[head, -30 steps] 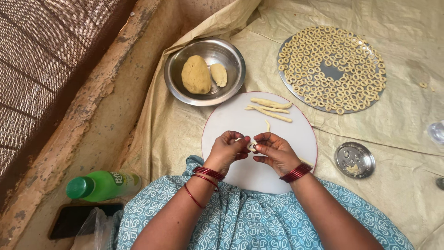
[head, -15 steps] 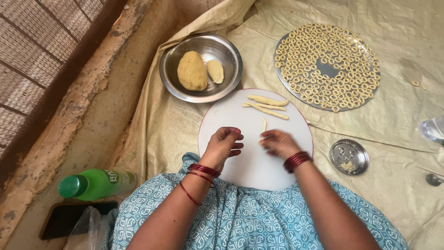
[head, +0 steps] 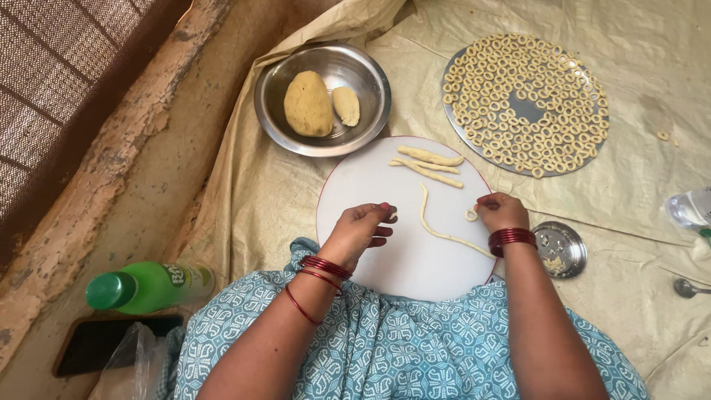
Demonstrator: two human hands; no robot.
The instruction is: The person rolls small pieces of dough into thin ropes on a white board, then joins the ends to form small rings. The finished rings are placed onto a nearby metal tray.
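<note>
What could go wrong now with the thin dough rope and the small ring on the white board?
1. The thin dough rope lies curved on the white board, its lower end close to the right hand and wrist; a small move may flatten or tear it.
2. The small ring at the right fingertips looks soft, so pressing may spoil its shape.
3. The left hand holds a tiny dough bit in a loose grip; it may drop.

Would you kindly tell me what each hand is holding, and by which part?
The right hand pinches a small pale dough ring by its edge. The left hand pinches a tiny dough bit at its fingertips.
</note>
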